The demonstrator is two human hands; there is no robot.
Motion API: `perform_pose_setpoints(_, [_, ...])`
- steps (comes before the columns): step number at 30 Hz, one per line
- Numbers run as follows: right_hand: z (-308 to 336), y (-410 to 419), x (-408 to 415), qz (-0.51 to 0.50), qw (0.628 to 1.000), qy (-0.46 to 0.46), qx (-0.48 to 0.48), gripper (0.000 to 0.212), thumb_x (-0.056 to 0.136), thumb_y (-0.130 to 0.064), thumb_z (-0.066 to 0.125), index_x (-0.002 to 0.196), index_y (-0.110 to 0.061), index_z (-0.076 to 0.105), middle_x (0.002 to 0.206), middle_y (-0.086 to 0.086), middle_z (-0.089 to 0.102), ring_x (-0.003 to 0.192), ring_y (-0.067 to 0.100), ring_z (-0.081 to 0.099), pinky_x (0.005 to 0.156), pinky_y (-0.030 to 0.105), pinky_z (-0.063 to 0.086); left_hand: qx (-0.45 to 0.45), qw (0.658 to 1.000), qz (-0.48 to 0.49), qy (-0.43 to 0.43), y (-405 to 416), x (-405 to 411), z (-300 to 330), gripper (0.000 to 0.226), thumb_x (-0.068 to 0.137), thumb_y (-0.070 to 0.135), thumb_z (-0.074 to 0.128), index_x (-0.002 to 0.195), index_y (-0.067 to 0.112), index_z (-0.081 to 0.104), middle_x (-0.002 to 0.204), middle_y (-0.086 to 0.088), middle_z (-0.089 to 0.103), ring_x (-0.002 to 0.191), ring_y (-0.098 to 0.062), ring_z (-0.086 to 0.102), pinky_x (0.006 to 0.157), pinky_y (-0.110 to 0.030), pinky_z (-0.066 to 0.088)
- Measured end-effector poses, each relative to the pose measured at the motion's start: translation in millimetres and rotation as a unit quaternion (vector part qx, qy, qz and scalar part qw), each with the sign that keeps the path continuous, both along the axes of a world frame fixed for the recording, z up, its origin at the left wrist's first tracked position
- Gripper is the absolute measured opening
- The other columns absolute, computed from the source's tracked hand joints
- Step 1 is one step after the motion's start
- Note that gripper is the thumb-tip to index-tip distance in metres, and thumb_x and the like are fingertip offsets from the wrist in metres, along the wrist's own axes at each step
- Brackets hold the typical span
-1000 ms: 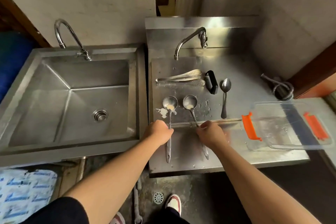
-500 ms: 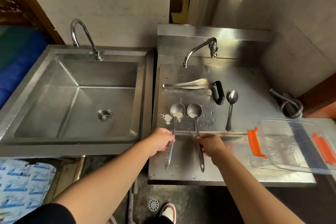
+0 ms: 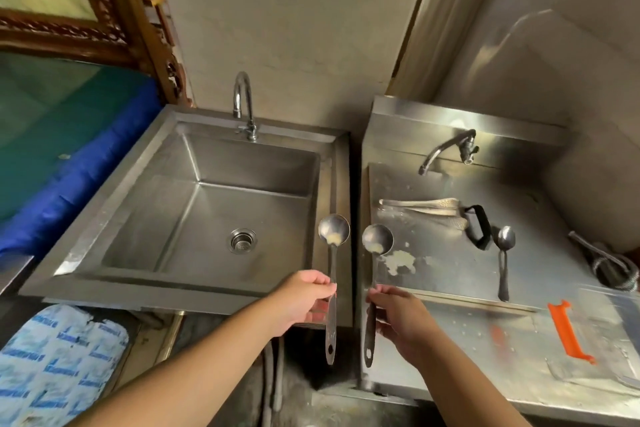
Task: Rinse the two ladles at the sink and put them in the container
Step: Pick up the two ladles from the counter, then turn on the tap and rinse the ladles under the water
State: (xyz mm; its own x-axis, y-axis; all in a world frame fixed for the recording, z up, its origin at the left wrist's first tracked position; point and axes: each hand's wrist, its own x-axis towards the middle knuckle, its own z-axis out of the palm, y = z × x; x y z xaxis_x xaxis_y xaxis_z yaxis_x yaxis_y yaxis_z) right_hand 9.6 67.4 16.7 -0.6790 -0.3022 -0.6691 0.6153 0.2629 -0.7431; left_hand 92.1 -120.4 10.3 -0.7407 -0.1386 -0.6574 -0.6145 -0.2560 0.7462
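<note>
I hold two steel ladles in the air over the gap between the sink and the steel counter. My left hand grips the handle of the left ladle, whose bowl hangs over the sink's right rim. My right hand grips the handle of the right ladle, at the counter's left edge. Both bowls face up and carry pale food residue. The clear container with orange clips lies at the lower right, partly cut off by the frame.
The sink's curved tap stands at its back. On the counter lie tongs, a black tool, a spoon and a pale spill. A second tap is at the counter's back, a coiled hose at right.
Both hands lifted the ladles off the counter and carried them left toward the sink. My view swung left, so the sink sits near the centre.
</note>
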Motion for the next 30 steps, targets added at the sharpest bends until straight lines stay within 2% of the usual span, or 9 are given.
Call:
perform_pose_setpoints(4, [11, -84, 40, -0.004, 0.999, -0.016, -0.033, 0.011, 0.097, -0.011, 0.058, 0.088, -0.008, 0.063, 0.065, 0.003, 0.061, 0.057, 0.014, 0.057, 0.053, 0.027, 0.047, -0.019, 1.000, 0.016, 0.011, -75, 33, 1, 0.005, 0.090, 0.022, 0.073, 0.092, 0.018, 0.072, 0.084, 0.004, 0.072, 0.069, -0.011, 0.067, 0.066, -0.025, 0.054])
perform_pose_setpoints(9, [23, -179, 81, -0.018, 0.997, -0.037, -0.069, 0.008, 0.097, -0.012, 0.059, 0.094, -0.009, 0.066, 0.087, 0.010, 0.069, 0.080, 0.022, 0.066, 0.081, 0.041, 0.057, -0.039, 0.998, 0.040, 0.023, -144, 66, 6, 0.004, 0.091, 0.019, 0.070, 0.095, 0.017, 0.072, 0.079, 0.003, 0.070, 0.063, -0.011, 0.063, 0.050, -0.020, 0.047])
perform_pose_setpoints(12, [31, -227, 101, -0.010, 0.997, -0.028, -0.070, 0.010, 0.098, -0.012, 0.057, 0.102, -0.007, 0.064, 0.097, 0.017, 0.071, 0.091, 0.028, 0.067, 0.099, 0.050, 0.049, -0.039, 0.998, 0.053, 0.016, -176, 83, 7, 0.006, 0.092, 0.016, 0.067, 0.095, 0.020, 0.071, 0.075, 0.005, 0.069, 0.062, -0.011, 0.061, 0.050, -0.019, 0.044])
perform_pose_setpoints(16, [38, -269, 119, -0.003, 0.997, -0.027, -0.070, 0.010, 0.099, -0.010, 0.055, 0.096, -0.003, 0.061, 0.084, 0.018, 0.069, 0.071, 0.029, 0.067, 0.067, 0.040, 0.058, -0.030, 0.997, 0.068, 0.012, -203, 97, 5, 0.011, 0.091, 0.021, 0.067, 0.100, 0.019, 0.073, 0.076, 0.004, 0.072, 0.065, -0.014, 0.061, 0.057, -0.022, 0.044])
perform_pose_setpoints(20, [38, -288, 120, 0.002, 0.998, -0.015, -0.060, 0.007, 0.098, -0.007, 0.057, 0.097, 0.000, 0.058, 0.081, 0.022, 0.066, 0.064, 0.033, 0.068, 0.056, 0.038, 0.058, -0.015, 0.996, 0.088, 0.014, -219, 99, 1, 0.011, 0.088, 0.025, 0.072, 0.098, 0.021, 0.075, 0.078, 0.002, 0.071, 0.067, -0.013, 0.058, 0.058, -0.024, 0.044])
perform_pose_setpoints(23, [33, -300, 113, -0.002, 0.998, -0.014, -0.058, 0.004, 0.099, -0.002, 0.055, 0.098, 0.002, 0.056, 0.057, 0.013, 0.065, 0.043, 0.024, 0.065, 0.041, 0.029, 0.053, 0.002, 0.995, 0.097, 0.012, -226, 92, -1, 0.013, 0.089, 0.023, 0.068, 0.097, 0.022, 0.078, 0.077, 0.000, 0.074, 0.069, -0.016, 0.059, 0.058, -0.024, 0.043])
perform_pose_setpoints(25, [26, -308, 106, -0.007, 0.999, -0.010, -0.051, 0.010, 0.099, -0.002, 0.055, 0.102, 0.006, 0.058, 0.059, 0.014, 0.064, 0.045, 0.023, 0.063, 0.042, 0.027, 0.050, 0.002, 0.995, 0.101, 0.002, -230, 83, -2, 0.014, 0.090, 0.023, 0.065, 0.098, 0.024, 0.077, 0.078, 0.000, 0.076, 0.068, -0.015, 0.062, 0.058, -0.023, 0.043])
perform_pose_setpoints(28, [13, -318, 87, -0.008, 0.999, -0.007, -0.045, 0.020, 0.098, -0.006, 0.057, 0.107, 0.012, 0.059, 0.081, 0.024, 0.062, 0.073, 0.035, 0.059, 0.064, 0.040, 0.051, 0.006, 0.994, 0.107, -0.016, -238, 65, -6, 0.014, 0.091, 0.022, 0.064, 0.100, 0.024, 0.074, 0.078, 0.000, 0.079, 0.061, -0.011, 0.068, 0.062, -0.026, 0.044])
perform_pose_setpoints(30, [5, -324, 67, -0.003, 0.999, 0.006, -0.035, 0.018, 0.097, -0.009, 0.058, 0.101, 0.008, 0.064, 0.078, 0.021, 0.063, 0.072, 0.032, 0.057, 0.062, 0.039, 0.048, 0.012, 0.993, 0.116, -0.025, -243, 47, -8, 0.018, 0.090, 0.022, 0.065, 0.105, 0.024, 0.073, 0.083, -0.002, 0.079, 0.067, -0.015, 0.068, 0.065, -0.027, 0.046])
